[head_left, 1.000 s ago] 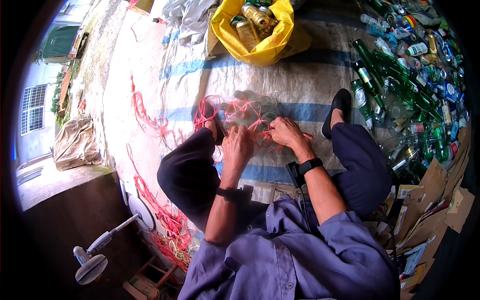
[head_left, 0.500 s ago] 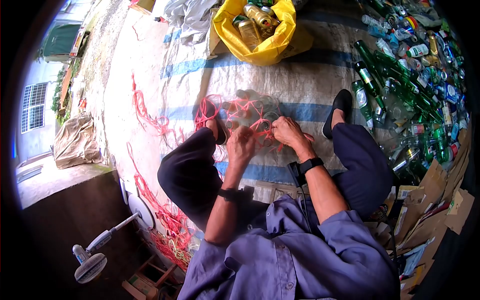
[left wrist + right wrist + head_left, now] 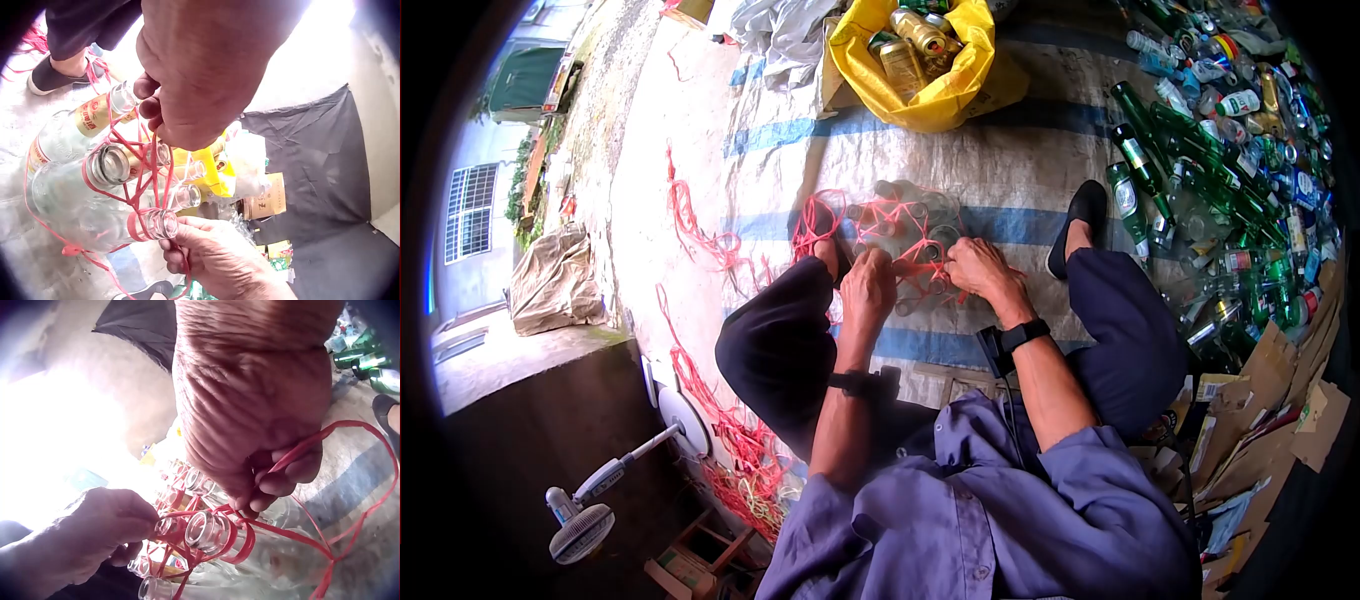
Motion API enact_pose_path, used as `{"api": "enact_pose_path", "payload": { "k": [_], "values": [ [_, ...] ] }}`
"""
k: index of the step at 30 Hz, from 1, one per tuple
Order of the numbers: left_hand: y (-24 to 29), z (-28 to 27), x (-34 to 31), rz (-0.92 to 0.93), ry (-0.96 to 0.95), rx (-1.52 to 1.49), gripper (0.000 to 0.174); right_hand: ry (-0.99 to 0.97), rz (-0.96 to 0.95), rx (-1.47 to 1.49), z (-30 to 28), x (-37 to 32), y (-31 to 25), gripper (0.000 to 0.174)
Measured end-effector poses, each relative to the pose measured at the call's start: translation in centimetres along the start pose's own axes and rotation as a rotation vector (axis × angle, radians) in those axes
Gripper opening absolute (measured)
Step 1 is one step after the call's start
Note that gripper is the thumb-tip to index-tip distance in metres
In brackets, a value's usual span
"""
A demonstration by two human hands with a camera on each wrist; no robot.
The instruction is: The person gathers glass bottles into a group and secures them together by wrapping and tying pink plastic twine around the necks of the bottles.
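Several clear glass bottles (image 3: 59,197) stand bundled together between the person's feet, red plastic twine (image 3: 140,200) criss-crossing around their necks. My left hand (image 3: 867,285) is on the near left side of the bundle, pinching a strand of the twine. At the near right, my right hand (image 3: 983,270) pinches twine beside a bottle neck (image 3: 207,532). One strand stretches between both hands across the bottle mouths. A loose loop of twine (image 3: 337,423) curves out from the right fingers. The right palm hides part of the bottles in its wrist view.
A yellow bag (image 3: 900,115) of cans stands beyond the bundle. Green bottles (image 3: 1135,160) and other empties pile up at right, above flattened cardboard (image 3: 1260,380). More red twine (image 3: 690,235) trails over the striped sheet (image 3: 1040,150) at left, near a fan (image 3: 582,535).
My left hand first shifted slightly right, then drew back left, and a strand of twine now stretches between the hands. The right hand has barely moved.
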State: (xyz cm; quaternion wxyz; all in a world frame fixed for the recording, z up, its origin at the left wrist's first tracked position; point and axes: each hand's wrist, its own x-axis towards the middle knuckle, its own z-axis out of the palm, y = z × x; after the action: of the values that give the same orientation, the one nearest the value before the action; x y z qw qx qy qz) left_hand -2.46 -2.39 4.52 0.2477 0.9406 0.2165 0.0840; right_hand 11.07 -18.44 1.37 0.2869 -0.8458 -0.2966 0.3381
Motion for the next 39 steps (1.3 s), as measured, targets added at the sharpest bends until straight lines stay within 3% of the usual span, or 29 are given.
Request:
{"api": "enact_pose_path", "payload": {
  "k": [6, 11, 15, 16, 17, 20, 23, 25, 27, 28, 29, 31, 32, 37, 39],
  "values": [
    [-0.7, 0.6, 1.6, -0.115, -0.082, -0.059, 0.012, 0.021, 0.007, 0.047, 0.8, 0.2, 0.5, 0.023],
    [0.6, -0.6, 2.7, -0.258, -0.232, 0.119, 0.017, 0.056, 0.078, 0.147, 0.7, -0.6, 0.2, 0.03],
    [0.2, 0.0, 2.1, -0.256, -0.213, 0.105, 0.015, 0.081, 0.173, 0.416, 3.1, -0.3, 2.4, 0.027],
    [-0.4, 0.7, 1.6, -0.176, -0.147, 0.039, 0.013, 0.073, 0.23, 0.537, 3.5, -0.4, 2.9, 0.025],
    [-0.3, 0.7, 1.2, -0.095, -0.083, -0.026, 0.014, 0.075, 0.226, 0.536, 3.7, -0.6, 3.5, 0.025],
    [-0.2, 0.7, 0.2, -0.087, -0.059, -0.016, 0.011, 0.135, 0.133, 0.524, 3.5, -1.6, 4.0, 0.027],
    [0.4, 0.5, -0.6, -0.109, -0.048, -0.016, 0.02, 0.148, 0.138, 0.606, 3.3, -2.3, 3.8, 0.028],
    [0.5, 0.3, -1.3, -0.133, -0.053, -0.026, 0.025, 0.201, 0.036, 0.461, 3.7, -2.4, 3.7, 0.031],
    [0.0, 0.1, -2.0, 0.046, -0.052, -0.09, 0.033, 0.178, 0.063, 0.444, 3.6, -2.4, 3.5, 0.032],
    [0.5, -0.4, -2.3, -0.036, -0.148, -0.129, 0.049, 0.151, 0.095, 0.429, 3.6, -2.3, 3.4, 0.033],
    [1.2, -0.6, -2.7, -0.035, -0.142, -0.127, 0.049, 0.152, 0.089, 0.428, 3.7, -2.4, 3.3, 0.033],
    [2.3, -0.7, -3.8, 0.089, -0.004, 0.092, 0.063, 0.173, 0.091, 0.41, 3.8, -2.5, 3.3, 0.036],
    [1.7, -0.3, -4.5, 0.059, -0.06, 0.139, 0.085, 0.173, 0.086, 0.407, 3.9, -2.5, 3.2, 0.036],
    [1.9, -0.1, -6.3, -0.068, -0.028, 0.306, 0.093, 0.278, 0.034, 0.256, 4.6, -2.4, 2.7, 0.043],
    [1.6, -0.4, -6.2, -0.264, -0.153, -0.037, 0.095, 0.279, -0.005, 0.203, 4.7, -2.9, 2.0, 0.042]
  ]
}}
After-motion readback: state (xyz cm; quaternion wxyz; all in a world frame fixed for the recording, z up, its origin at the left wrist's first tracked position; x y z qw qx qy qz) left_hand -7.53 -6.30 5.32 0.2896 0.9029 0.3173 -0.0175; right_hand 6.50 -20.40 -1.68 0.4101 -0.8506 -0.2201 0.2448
